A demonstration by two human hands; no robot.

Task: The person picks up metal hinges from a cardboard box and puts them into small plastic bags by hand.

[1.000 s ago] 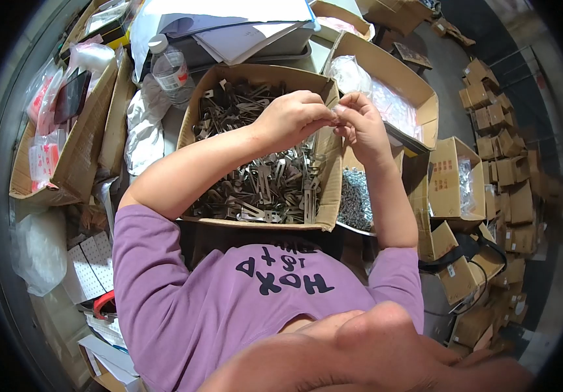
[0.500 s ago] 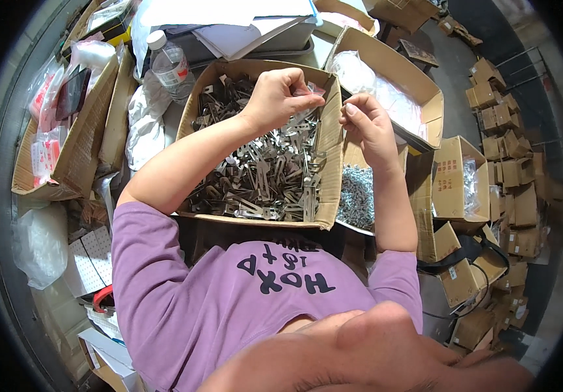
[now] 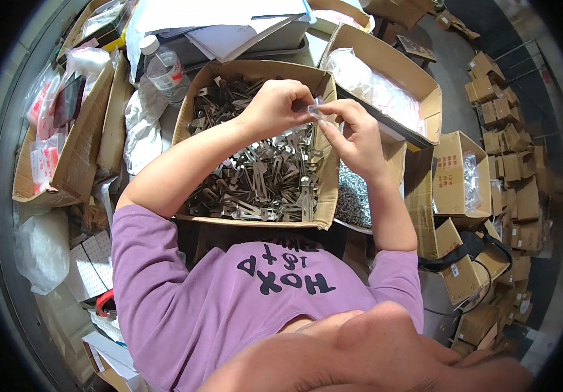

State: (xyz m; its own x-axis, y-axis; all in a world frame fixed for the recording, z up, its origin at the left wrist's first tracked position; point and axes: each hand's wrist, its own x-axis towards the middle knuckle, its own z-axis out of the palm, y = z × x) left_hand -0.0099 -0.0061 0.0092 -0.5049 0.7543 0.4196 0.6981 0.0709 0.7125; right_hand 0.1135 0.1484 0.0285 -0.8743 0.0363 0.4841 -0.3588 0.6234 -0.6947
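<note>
1. The left hand [image 3: 280, 104] and right hand [image 3: 353, 134] meet over the far right edge of the box [image 3: 255, 68] of metal clips [image 3: 262, 176].
2. Both hands pinch a small clear bag [image 3: 315, 110] between their fingertips.
3. A second box [image 3: 418, 85] sits tight on the right.
4. A bottle [image 3: 164, 68] stands just left.
5. Boxes crowd every side, so there is little room.

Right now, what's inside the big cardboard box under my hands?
The box holds a heap of grey metal brackets. Both hands and the left forearm cover part of the heap; its bottom is hidden.
</note>
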